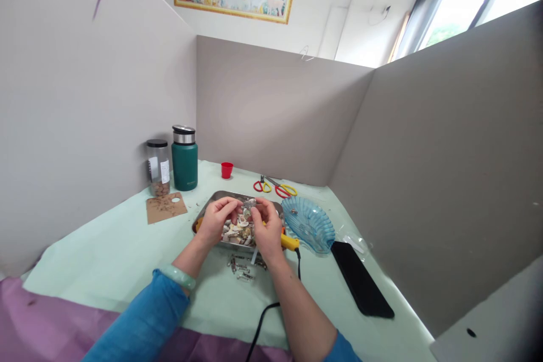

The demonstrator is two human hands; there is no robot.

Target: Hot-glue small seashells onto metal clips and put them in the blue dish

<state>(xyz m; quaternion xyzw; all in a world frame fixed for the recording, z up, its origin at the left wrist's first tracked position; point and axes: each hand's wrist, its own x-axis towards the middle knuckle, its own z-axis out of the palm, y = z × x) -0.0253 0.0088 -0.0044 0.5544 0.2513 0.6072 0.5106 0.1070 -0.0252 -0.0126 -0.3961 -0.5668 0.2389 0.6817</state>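
Note:
Over a metal tray (211, 199) full of shells (237, 233), both my hands are raised with bent fingers. A small, shiny grey piece (249, 202) sits between the fingertips of my right hand (267, 229), too small to name. My left hand (218, 219) pinches at the left side of the same piece; whether its fingers grip it firmly is hard to see. Beside my right wrist shows the yellow handle of a glue gun (290, 242), its front part hidden by the hand and tray. Several small metal clips (244, 267) lie in front of the tray.
Right of the tray lies a blue shell-shaped dish (309, 223), then a black phone (362, 280). Scissors (282, 189) and a red cup (227, 170) are behind. A green bottle (185, 164), a jar (158, 169) and brown cardboard (165, 209) stand left. A black cord (261, 319) runs frontward.

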